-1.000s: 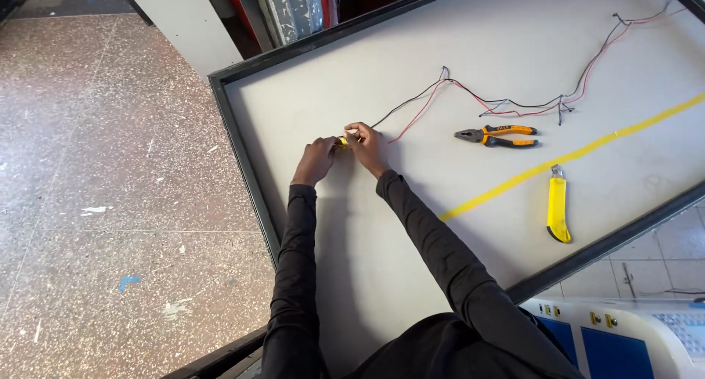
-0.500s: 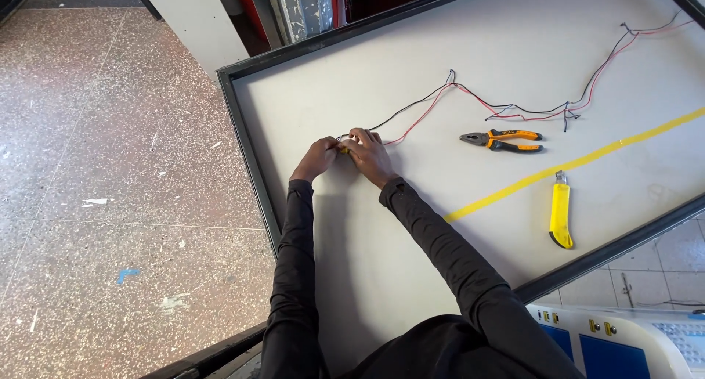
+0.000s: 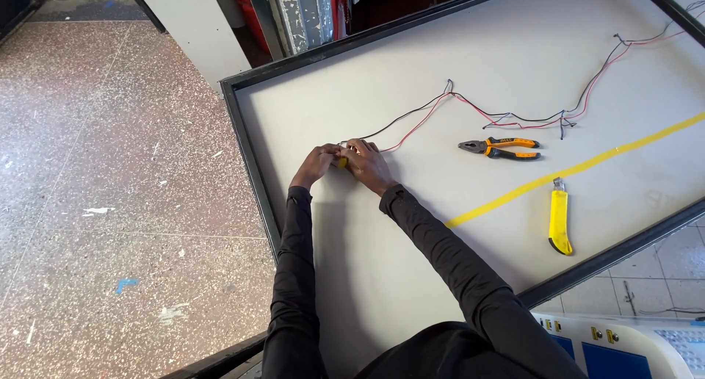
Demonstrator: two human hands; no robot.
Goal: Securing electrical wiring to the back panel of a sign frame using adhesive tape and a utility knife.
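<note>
Both arms, in long black sleeves, are reaching forward over a pale table [image 3: 411, 276] with a dark frame. The left hand [image 3: 317, 166] and the right hand [image 3: 369, 164] are meeting near the table's left edge, fingers curled in toward each other and closing together on a small yellow piece [image 3: 342, 161] that is showing only as a sliver between them. What exactly that piece is cannot be told, since the fingers are covering most of it. The end of a bundle of thin red and black wires [image 3: 411, 122] is running right into the grip, touching the right hand's fingertips.

From the grip, the wires are trailing away to the right and farther up the table, looping loosely and heading toward the far right corner. Well to the right of the hands, just below the wires' middle stretch, a pair of pliers [image 3: 501, 148] with orange and black handles is lying flat, jaws pointing back toward the hands. Farther right and nearer the front edge, a yellow utility knife [image 3: 559, 220] is lying apart from everything else. A strip of yellow tape [image 3: 587, 166] is crossing the table slantwise between the pliers and the knife. To the left of the grip, beyond the frame, a speckled floor [image 3: 110, 203] is showing.
</note>
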